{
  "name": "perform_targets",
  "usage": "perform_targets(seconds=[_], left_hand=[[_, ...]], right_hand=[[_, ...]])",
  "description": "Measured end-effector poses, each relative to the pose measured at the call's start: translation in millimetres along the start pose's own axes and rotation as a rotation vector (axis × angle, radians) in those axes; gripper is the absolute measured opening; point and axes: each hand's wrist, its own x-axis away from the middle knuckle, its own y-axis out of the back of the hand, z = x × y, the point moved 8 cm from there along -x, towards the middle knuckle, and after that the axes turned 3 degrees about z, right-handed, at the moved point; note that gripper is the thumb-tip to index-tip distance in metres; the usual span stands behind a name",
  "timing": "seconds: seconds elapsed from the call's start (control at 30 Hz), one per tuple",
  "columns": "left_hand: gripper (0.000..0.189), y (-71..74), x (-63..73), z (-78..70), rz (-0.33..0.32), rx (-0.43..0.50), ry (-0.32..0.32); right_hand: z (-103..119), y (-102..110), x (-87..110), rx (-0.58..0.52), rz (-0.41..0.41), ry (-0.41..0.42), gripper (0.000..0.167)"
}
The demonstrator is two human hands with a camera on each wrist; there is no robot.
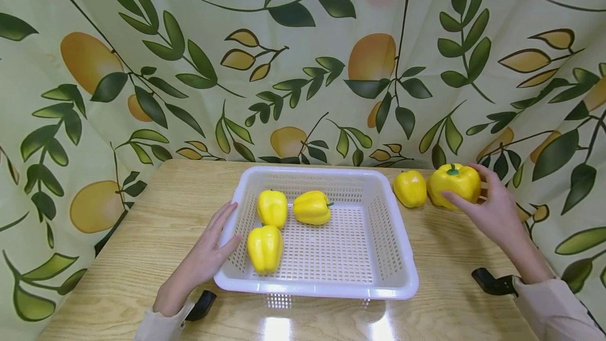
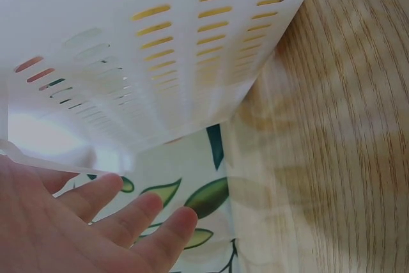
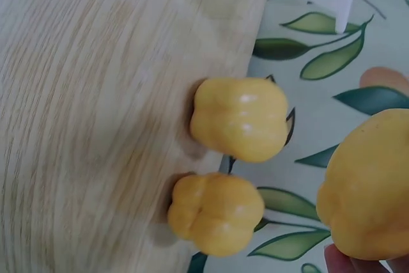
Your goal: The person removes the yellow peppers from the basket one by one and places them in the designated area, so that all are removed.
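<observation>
My right hand [image 1: 494,207] holds a yellow bell pepper [image 1: 453,186] with a green stem, thumb at its near side and fingers round its far right. In the right wrist view this held pepper [image 3: 374,187] appears at the right edge, fingertips under it. Two more bell peppers, one [image 3: 239,118] and another [image 3: 217,212], lie on the table; the head view shows one plainly [image 1: 410,189], the held pepper hiding the other. My left hand [image 1: 205,249] rests against the left rim of a white plastic basket [image 1: 408,272], fingers extended [image 2: 131,218]. Inside lie three yellow bell peppers [image 1: 265,249].
The basket stands mid-table on the wood-grain table [image 1: 156,209], its slotted wall [image 2: 192,49] close beside my left hand. A leaf-and-fruit patterned curtain [image 1: 303,93] hangs behind the table and at both sides.
</observation>
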Motion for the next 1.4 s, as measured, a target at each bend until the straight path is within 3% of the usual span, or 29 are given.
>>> perform_targets(seconds=[1.4], left_hand=[[0.069,-0.3,-0.3,2.6,-0.005,-0.006,0.007]], right_hand=[[-67.2,19.7,-19.1,0.03,-0.031,-0.077,0.086]])
